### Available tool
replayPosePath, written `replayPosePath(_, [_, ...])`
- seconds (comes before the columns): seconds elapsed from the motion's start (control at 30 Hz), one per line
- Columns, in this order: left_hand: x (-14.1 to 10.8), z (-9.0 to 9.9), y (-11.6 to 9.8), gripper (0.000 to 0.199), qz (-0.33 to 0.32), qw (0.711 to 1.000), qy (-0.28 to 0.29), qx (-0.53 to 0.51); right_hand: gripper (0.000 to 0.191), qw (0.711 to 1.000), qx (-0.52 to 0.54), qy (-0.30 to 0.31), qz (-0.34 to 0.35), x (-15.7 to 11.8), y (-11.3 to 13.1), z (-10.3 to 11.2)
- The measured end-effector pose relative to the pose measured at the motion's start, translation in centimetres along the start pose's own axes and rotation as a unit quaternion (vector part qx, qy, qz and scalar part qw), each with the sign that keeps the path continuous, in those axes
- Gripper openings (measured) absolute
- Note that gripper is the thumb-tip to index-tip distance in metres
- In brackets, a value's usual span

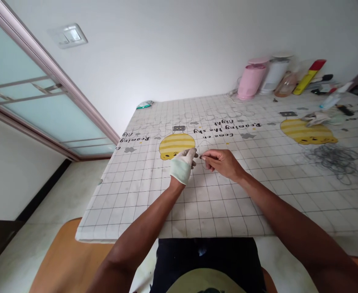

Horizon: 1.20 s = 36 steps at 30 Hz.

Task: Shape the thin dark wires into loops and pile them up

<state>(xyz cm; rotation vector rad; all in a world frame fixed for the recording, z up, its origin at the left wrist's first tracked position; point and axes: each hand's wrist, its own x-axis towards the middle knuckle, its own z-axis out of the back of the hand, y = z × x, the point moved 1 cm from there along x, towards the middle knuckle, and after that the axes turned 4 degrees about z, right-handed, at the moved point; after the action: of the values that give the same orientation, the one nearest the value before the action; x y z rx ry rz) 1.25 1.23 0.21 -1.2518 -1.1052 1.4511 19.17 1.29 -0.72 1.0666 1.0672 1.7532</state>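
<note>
My left hand (pixel 185 160), in a white and pale green glove, pinches over the middle of the table. Close beside it is my bare right hand (pixel 220 162), thumb and forefinger pressed together. Between the fingertips runs a thin wire (pixel 198 155), very fine and hard to follow; a faint curl of it seems to rise behind the hands. Under both hands lies a white checked tablecloth (pixel 203 203) printed with yellow striped figures. Toward the back edge, several faint bent wire pieces (pixel 236 112) lie in a row. To the right rests a loose tangle of grey wire (pixel 337 160).
A second glove (pixel 319 118) lies at the right. Along the wall stand a pink cylinder (pixel 252 79), a white cylinder (pixel 275 73), a clear bottle (pixel 286 84) and a yellow-red can (pixel 309 77). A green packet (pixel 144 105) sits at the back left corner.
</note>
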Motion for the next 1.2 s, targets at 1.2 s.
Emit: replayPosePath(1.2, [1.3, -0.2, 0.4, 0.007, 0.085, 0.992, 0.036, -0.085, 0.022, 0.983, 0.140, -0.121, 0.008, 0.9, -2.3, 0.8])
